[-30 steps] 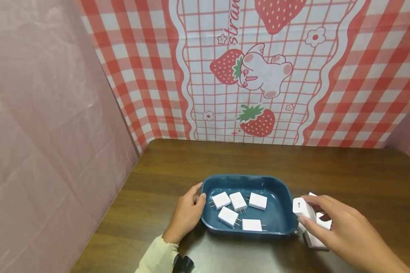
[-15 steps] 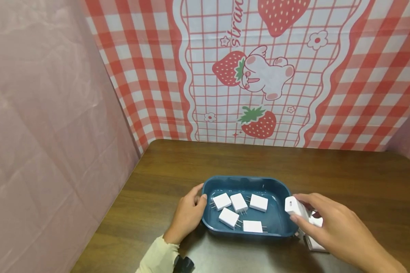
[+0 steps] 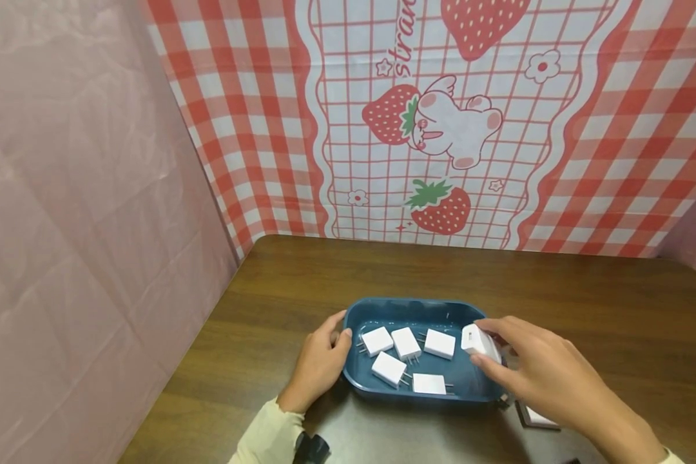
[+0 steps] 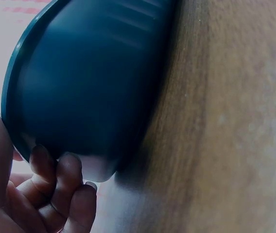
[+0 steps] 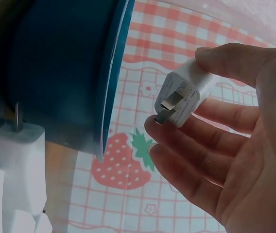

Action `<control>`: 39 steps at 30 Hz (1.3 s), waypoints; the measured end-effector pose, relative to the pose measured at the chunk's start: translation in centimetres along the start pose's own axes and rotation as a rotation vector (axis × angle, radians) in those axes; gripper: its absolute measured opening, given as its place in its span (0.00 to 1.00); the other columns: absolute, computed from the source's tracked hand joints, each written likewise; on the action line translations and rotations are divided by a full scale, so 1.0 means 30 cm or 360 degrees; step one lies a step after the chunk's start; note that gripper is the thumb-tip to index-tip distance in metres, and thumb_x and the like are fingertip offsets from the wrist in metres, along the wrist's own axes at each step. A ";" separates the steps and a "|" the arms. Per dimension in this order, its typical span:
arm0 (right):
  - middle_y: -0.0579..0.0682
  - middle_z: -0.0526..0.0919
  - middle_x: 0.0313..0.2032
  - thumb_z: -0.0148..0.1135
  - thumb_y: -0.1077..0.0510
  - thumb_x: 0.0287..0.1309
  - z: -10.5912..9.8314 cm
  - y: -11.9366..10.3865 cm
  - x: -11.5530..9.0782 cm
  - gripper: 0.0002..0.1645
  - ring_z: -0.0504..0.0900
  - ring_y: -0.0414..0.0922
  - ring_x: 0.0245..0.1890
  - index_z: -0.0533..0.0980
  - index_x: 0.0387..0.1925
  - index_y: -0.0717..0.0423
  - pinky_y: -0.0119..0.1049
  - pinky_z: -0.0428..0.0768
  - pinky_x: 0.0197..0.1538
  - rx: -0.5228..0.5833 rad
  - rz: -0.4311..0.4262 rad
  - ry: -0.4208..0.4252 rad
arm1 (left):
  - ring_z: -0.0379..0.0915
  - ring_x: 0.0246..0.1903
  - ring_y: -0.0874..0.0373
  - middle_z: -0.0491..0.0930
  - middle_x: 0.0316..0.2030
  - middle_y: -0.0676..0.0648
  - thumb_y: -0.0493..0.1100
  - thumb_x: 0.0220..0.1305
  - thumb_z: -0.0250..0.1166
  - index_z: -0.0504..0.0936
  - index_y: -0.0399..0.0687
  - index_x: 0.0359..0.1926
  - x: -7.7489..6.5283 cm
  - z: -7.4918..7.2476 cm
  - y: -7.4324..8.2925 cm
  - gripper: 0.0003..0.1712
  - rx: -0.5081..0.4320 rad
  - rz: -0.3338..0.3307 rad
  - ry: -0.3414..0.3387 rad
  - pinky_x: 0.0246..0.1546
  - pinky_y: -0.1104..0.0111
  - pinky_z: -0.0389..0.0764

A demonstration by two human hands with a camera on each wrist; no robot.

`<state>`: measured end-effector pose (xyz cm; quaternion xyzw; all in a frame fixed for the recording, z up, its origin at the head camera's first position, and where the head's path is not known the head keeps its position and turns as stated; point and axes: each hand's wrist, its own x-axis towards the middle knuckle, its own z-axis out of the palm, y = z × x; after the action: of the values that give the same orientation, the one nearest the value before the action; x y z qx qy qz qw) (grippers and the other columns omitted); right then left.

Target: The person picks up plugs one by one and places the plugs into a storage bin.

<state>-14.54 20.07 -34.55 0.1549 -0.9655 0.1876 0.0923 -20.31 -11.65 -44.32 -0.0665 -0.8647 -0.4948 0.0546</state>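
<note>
A dark blue plastic tub point(image 3: 420, 309) stands on the table, with several white charger plugs point(image 3: 389, 369) lying flat inside it, metal prongs showing. My left hand point(image 3: 318, 362) grips the tub's left end, thumb at the rim and fingers against the outer wall. Over the tub's right end, my right hand point(image 3: 557, 370) pinches a white charger plug point(image 3: 480, 343) between thumb and fingers. Its USB port faces up and left in the head view; in the right wrist view its two prongs point(image 5: 171, 104) point away from the palm.
More charger plugs point(image 5: 19, 167) stand or lie on the table right of the tub, partly hidden by my right hand in the head view. The brown wooden table point(image 3: 301, 277) meets a strawberry-patterned cloth point(image 3: 255, 129) behind and a pink cloth point(image 3: 104, 225) at left.
My right hand has moved left with the charger plug, from beside the tub to over its right end. The left hand stays on the tub.
</note>
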 end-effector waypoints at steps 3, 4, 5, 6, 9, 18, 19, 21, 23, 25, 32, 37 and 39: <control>0.38 0.79 0.37 0.67 0.31 0.56 0.013 -0.005 0.015 0.32 0.75 0.38 0.34 0.80 0.54 0.47 0.38 0.77 0.33 -0.0004 -0.0019 -0.0020 | 0.66 0.16 0.61 0.70 0.17 0.55 0.43 0.71 0.59 0.76 0.44 0.66 -0.001 -0.001 -0.001 0.24 0.0001 -0.0007 -0.0001 0.20 0.68 0.67; 0.37 0.78 0.36 0.68 0.33 0.57 0.019 -0.005 0.020 0.31 0.74 0.37 0.33 0.81 0.53 0.47 0.37 0.76 0.32 -0.0015 -0.0042 -0.0015 | 0.66 0.16 0.61 0.70 0.17 0.55 0.43 0.71 0.59 0.76 0.44 0.66 -0.001 -0.001 -0.001 0.24 0.0004 -0.0008 0.0000 0.20 0.68 0.67; 0.37 0.78 0.35 0.69 0.35 0.57 0.024 -0.005 0.025 0.30 0.73 0.37 0.33 0.81 0.53 0.48 0.37 0.75 0.32 -0.0022 -0.0061 -0.0017 | 0.66 0.16 0.61 0.70 0.17 0.55 0.43 0.71 0.59 0.76 0.44 0.66 -0.001 -0.001 -0.001 0.24 0.0005 -0.0010 0.0001 0.20 0.68 0.67; 0.37 0.77 0.34 0.70 0.37 0.56 0.030 -0.003 0.031 0.29 0.73 0.37 0.32 0.81 0.53 0.48 0.36 0.74 0.31 -0.0033 -0.0079 -0.0018 | 0.66 0.16 0.61 0.70 0.17 0.55 0.43 0.71 0.59 0.76 0.44 0.66 0.000 0.000 -0.001 0.24 0.0009 -0.0011 0.0000 0.20 0.68 0.67; 0.37 0.78 0.35 0.73 0.40 0.55 0.047 0.003 0.050 0.28 0.74 0.37 0.31 0.81 0.53 0.48 0.38 0.76 0.32 -0.0043 -0.0113 -0.0059 | 0.66 0.16 0.61 0.70 0.17 0.54 0.44 0.71 0.59 0.76 0.44 0.66 0.000 0.000 0.000 0.24 0.0005 -0.0007 0.0000 0.20 0.68 0.67; 0.46 0.84 0.44 0.75 0.43 0.54 0.102 0.029 0.109 0.30 0.79 0.42 0.37 0.81 0.55 0.51 0.50 0.82 0.42 -0.0147 -0.0151 -0.0241 | 0.66 0.17 0.61 0.70 0.17 0.55 0.43 0.72 0.58 0.75 0.44 0.66 0.001 0.000 0.003 0.24 0.0000 -0.0006 -0.0010 0.20 0.68 0.67; 0.46 0.85 0.44 0.75 0.43 0.54 0.109 0.032 0.114 0.29 0.80 0.43 0.38 0.81 0.55 0.51 0.52 0.81 0.45 -0.0175 -0.0168 -0.0243 | 0.66 0.17 0.61 0.71 0.17 0.55 0.43 0.72 0.58 0.75 0.44 0.66 0.001 0.001 0.002 0.24 0.0002 -0.0010 -0.0011 0.20 0.68 0.67; 0.46 0.85 0.42 0.75 0.44 0.53 0.123 0.040 0.121 0.28 0.81 0.45 0.39 0.82 0.53 0.52 0.55 0.79 0.49 -0.0239 -0.0212 -0.0240 | 0.67 0.17 0.61 0.71 0.17 0.55 0.44 0.72 0.58 0.75 0.44 0.66 0.001 0.000 0.002 0.24 0.0002 -0.0017 -0.0012 0.20 0.68 0.67; 0.47 0.86 0.41 0.75 0.45 0.53 0.135 0.048 0.126 0.27 0.82 0.47 0.40 0.82 0.51 0.53 0.61 0.75 0.53 -0.0295 -0.0252 -0.0237 | 0.66 0.17 0.61 0.70 0.17 0.55 0.44 0.72 0.58 0.75 0.44 0.66 0.001 0.000 0.002 0.24 0.0001 -0.0021 -0.0011 0.20 0.68 0.67; 0.47 0.86 0.40 0.75 0.45 0.52 0.145 0.055 0.131 0.26 0.84 0.49 0.42 0.83 0.50 0.54 0.66 0.70 0.57 -0.0323 -0.0266 -0.0251 | 0.66 0.16 0.61 0.70 0.17 0.55 0.44 0.72 0.58 0.75 0.44 0.66 0.001 0.001 0.000 0.24 0.0004 -0.0024 -0.0007 0.20 0.68 0.67; 0.50 0.87 0.41 0.75 0.46 0.52 0.163 0.063 0.138 0.26 0.85 0.52 0.44 0.83 0.50 0.55 0.70 0.64 0.59 -0.0331 -0.0214 -0.0303 | 0.66 0.17 0.61 0.70 0.17 0.54 0.44 0.71 0.59 0.75 0.44 0.66 0.000 0.001 -0.002 0.24 0.0005 -0.0004 0.0000 0.21 0.68 0.67; 0.53 0.87 0.43 0.74 0.47 0.54 0.168 0.063 0.140 0.27 0.84 0.54 0.46 0.82 0.51 0.57 0.69 0.65 0.60 -0.0337 -0.0207 -0.0295 | 0.66 0.17 0.60 0.70 0.17 0.54 0.45 0.72 0.58 0.75 0.44 0.66 -0.001 0.000 0.001 0.24 -0.0019 -0.0016 -0.0009 0.21 0.68 0.67; 0.53 0.87 0.44 0.74 0.47 0.54 0.168 0.063 0.138 0.27 0.84 0.55 0.47 0.82 0.51 0.57 0.68 0.66 0.60 -0.0338 -0.0212 -0.0284 | 0.67 0.17 0.61 0.70 0.17 0.54 0.45 0.72 0.58 0.75 0.44 0.66 -0.001 0.001 0.000 0.24 -0.0025 -0.0019 -0.0010 0.21 0.68 0.68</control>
<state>-19.66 18.66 -38.80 0.2240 -0.9719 0.0633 0.0343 -20.29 -11.61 -44.33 -0.0632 -0.8613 -0.5018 0.0484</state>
